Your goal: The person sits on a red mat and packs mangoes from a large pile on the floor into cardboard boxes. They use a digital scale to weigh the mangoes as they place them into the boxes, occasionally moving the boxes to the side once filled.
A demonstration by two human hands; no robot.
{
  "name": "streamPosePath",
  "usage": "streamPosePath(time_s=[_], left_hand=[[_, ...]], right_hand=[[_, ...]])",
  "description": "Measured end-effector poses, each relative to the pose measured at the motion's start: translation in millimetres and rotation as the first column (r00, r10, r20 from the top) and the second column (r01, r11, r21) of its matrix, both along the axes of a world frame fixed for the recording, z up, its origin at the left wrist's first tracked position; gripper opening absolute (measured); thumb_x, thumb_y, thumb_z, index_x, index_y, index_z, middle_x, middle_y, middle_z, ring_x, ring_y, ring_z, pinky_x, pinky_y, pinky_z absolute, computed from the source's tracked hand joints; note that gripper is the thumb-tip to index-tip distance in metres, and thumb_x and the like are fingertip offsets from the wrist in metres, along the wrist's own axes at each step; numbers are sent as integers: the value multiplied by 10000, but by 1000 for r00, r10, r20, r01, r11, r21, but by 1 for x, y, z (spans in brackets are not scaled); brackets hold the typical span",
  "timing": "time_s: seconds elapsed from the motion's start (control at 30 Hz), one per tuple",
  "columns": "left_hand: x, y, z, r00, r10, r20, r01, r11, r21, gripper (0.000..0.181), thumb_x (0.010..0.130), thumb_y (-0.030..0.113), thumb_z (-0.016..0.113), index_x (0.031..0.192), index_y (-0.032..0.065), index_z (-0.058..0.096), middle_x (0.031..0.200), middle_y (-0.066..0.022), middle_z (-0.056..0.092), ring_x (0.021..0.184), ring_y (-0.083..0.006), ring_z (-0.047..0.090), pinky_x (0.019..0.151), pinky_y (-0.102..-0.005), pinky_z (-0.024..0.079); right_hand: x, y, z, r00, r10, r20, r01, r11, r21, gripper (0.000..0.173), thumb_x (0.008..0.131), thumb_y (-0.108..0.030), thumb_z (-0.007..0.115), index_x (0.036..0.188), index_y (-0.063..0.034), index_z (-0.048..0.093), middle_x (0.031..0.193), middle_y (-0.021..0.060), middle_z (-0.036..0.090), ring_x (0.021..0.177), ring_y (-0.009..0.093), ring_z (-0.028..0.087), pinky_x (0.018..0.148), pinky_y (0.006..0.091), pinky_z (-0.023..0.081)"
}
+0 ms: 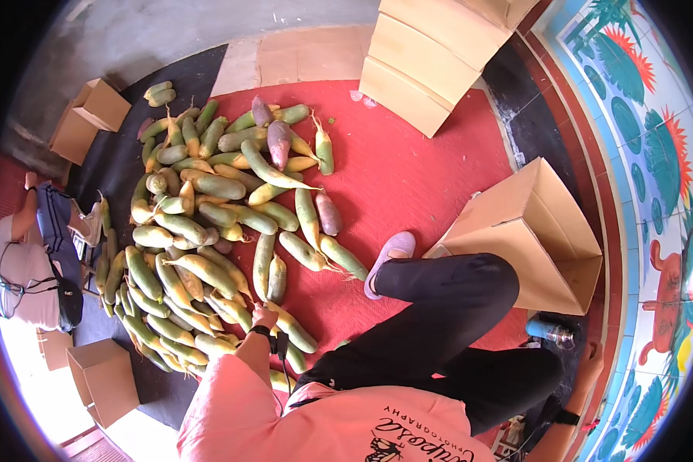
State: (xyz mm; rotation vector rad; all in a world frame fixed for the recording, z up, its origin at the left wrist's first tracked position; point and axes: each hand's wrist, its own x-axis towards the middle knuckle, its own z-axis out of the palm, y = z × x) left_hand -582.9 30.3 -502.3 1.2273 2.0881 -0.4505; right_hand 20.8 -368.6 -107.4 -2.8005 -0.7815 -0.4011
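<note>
A large heap of long green radishes (pixel 213 185), some yellowish and a few purple, covers the left of the red mat. At the heap's near edge, my left hand (pixel 264 316) touches or holds the tip of a green radish; its fingers are partly hidden. My right hand (pixel 592 361) is low at the right beside the tiled wall, with its fingers bent and no object visible in it. An open cardboard box (pixel 485 231) lies on its side just beyond my bent knee. A purple radish (pixel 328 213) lies at the heap's right side.
Stacked cardboard boxes (pixel 421 63) stand at the top right of the red mat (pixel 392 150). A blue cylindrical container (pixel 546 330) lies near my right knee. More cardboard boxes (pixel 103 378) are at the left. Another person (pixel 29 271) sits beyond the heap's left edge.
</note>
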Motion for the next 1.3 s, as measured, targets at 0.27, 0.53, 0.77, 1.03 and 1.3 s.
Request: streamPosePath(time_s=[0.27,0.53,0.77,1.03,1.3], left_hand=[[-39,-7,-13,771,-620,147,635,768,-85,505,687,470,660,943,35,661,887,-177,661,844,-300,642,725,-421,516],[-4,-19,70,673,-630,388,739,597,-311,489,780,511,548,779,36,667,655,-140,628,640,-244,640,627,-359,510],[32,26,156,434,-900,34,892,424,-154,367,843,424,540,926,93,676,930,-89,674,850,-260,648,753,-381,504],[108,96,353,614,-327,719,92,934,346,327,887,314,571,1051,38,625,572,16,495,504,-63,462,485,-212,388],[189,50,406,54,-47,997,153,987,38,561,856,479,562,1088,-31,580,561,-14,510,440,-66,427,403,-184,323]], right_hand=[[-18,-78,-13,989,-147,21,149,975,-163,98,839,-94,538,880,-8,560,715,195,578,633,342,572,561,425,423],[-40,-9,-11,999,48,2,-48,997,-58,75,859,-56,519,862,8,559,736,190,584,638,340,570,580,399,434],[-73,95,33,973,197,-119,-170,964,206,97,865,-41,514,904,17,581,769,148,594,643,231,560,594,328,442],[-161,232,65,781,568,-259,-543,823,167,383,684,-21,691,1052,-38,585,977,147,600,796,299,600,691,340,478],[-182,269,63,583,812,40,-802,567,190,732,546,-190,829,1199,-158,500,1156,133,509,973,317,554,778,422,465]])
